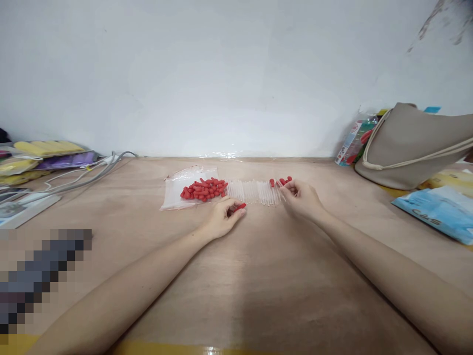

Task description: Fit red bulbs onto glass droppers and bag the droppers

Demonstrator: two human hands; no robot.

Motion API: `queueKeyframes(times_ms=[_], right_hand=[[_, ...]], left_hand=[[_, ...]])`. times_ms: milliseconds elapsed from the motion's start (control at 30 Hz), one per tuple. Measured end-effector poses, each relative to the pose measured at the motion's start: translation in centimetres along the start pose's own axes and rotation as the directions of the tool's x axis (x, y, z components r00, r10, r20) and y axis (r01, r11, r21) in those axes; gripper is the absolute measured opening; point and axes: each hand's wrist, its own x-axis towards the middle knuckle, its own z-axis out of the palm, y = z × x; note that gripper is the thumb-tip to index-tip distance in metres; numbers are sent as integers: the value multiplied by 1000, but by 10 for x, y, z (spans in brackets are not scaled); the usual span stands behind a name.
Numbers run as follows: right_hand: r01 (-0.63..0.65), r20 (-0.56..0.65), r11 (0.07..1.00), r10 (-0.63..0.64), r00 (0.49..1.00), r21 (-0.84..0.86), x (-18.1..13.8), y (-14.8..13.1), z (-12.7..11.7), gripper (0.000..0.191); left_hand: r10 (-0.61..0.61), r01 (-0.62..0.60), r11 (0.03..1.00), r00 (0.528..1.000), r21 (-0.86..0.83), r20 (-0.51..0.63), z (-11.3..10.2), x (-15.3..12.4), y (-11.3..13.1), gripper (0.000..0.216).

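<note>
A heap of small red rubber caps [204, 189] lies on a clear plastic bag [173, 195] at the far middle of the brown table [236, 276]. To its right runs a row of clear plastic tubes [253, 192]. My left hand [223, 217] rests just in front of the tubes, fingers pinched on a red cap [239, 207]. My right hand [301, 198] is at the row's right end, fingers closed on a clear tube, beside a few tubes that carry red caps [281, 181].
A beige bag [414, 145] with rope handles stands at the back right, a colourful packet [354, 140] behind it and blue packaging [439, 212] in front. Grey cables [88, 177], yellow and purple packets [44, 153] and a blurred patch lie at the left.
</note>
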Motion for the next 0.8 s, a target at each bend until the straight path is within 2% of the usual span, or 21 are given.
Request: queueKeyframes(times_ms=[67, 133, 233, 500, 800], right_hand=[[218, -29, 973, -217, 976, 76, -17, -1, 4, 21], [399, -3, 915, -399, 917, 55, -33, -4, 8, 20], [535, 52, 845, -535, 843, 14, -44, -9, 8, 22], [584, 103, 811, -584, 805, 32, -45, -10, 8, 22], [563, 170, 820, -571, 803, 97, -42, -15, 10, 17]], left_hand=[[-1, 1, 1000, 1000, -4, 17, 0, 0, 0, 18], [10, -10, 1000, 1000, 1, 25, 0, -1, 0, 19], [36, -36, 999, 999, 17, 26, 0, -2, 1, 20], [41, -42, 998, 999, 36, 29, -1, -2, 2, 20], [101, -101, 995, 995, 3, 24, 0, -3, 1, 19]])
